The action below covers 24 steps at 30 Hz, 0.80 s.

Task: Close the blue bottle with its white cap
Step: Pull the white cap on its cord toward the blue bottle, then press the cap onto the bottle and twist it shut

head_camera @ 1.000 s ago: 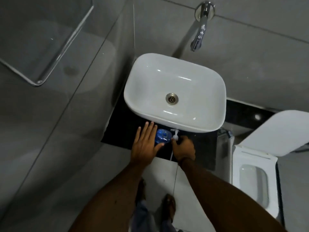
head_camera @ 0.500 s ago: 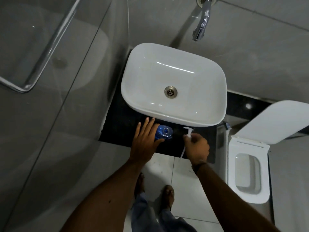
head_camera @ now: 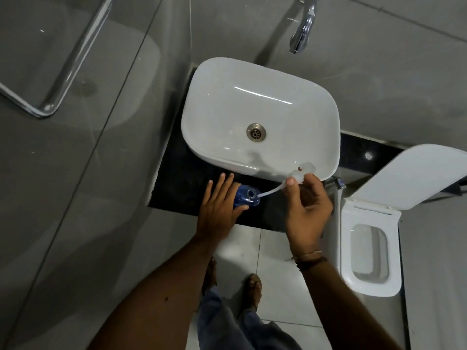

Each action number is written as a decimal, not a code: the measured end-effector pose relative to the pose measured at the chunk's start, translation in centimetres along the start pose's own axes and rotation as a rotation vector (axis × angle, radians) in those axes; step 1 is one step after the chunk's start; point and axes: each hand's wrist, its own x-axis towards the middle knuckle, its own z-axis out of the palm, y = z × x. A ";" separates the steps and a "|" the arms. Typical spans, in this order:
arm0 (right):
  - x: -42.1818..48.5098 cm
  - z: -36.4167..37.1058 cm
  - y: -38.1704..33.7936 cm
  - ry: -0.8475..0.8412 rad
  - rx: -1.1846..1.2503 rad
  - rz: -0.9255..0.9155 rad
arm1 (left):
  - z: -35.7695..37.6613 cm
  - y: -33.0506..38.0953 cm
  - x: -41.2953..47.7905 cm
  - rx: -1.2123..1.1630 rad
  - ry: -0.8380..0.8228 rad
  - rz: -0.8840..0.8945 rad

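Two hands are at work at the front edge of the dark surface [head_camera: 177, 183], below the white basin [head_camera: 260, 117]. The left hand [head_camera: 217, 210] is spread, fingers extended, and rests against the left flank of the blue bottle [head_camera: 246, 197]; whether the thumb actually bears on the bottle cannot be told. The bottle stands upright near the front lip of the surface, its open neck facing the camera.

The right hand [head_camera: 307, 208] is raised to the bottle's 2 o'clock and pinches the white cap [head_camera: 302, 173], a pump type, between thumb and fingertips. A dip tube [head_camera: 271, 190] runs from the cap toward 8 o'clock; its free end lies at the rim of the neck, and entry cannot be confirmed.

Governing relation: the tube's long axis is slanted, while the bottle's axis is vertical. In my judgement the cap must be swung over the neck and stood upright before the tube can descend. The right hand carries that move; the left only steadies. Risk: the bottle tipping off the front lip.
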 end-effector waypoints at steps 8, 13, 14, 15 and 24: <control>-0.6 1.8 2.2 -0.067 -0.033 -0.044 | -0.2 0.1 0.2 -0.007 -0.022 -0.009; -0.9 2.4 3.5 -0.225 -0.092 -0.027 | -0.2 0.1 0.1 -0.025 -0.020 -0.013; -1.0 2.5 3.7 -0.265 -0.118 -0.032 | -0.2 0.1 0.1 -0.027 -0.018 -0.009; -1.0 2.5 4.1 -0.303 -0.148 -0.037 | -0.2 0.1 0.1 -0.026 -0.019 -0.007; -0.2 2.2 7.0 -0.442 -0.454 -0.046 | -0.3 0.1 0.2 -0.034 -0.043 -0.006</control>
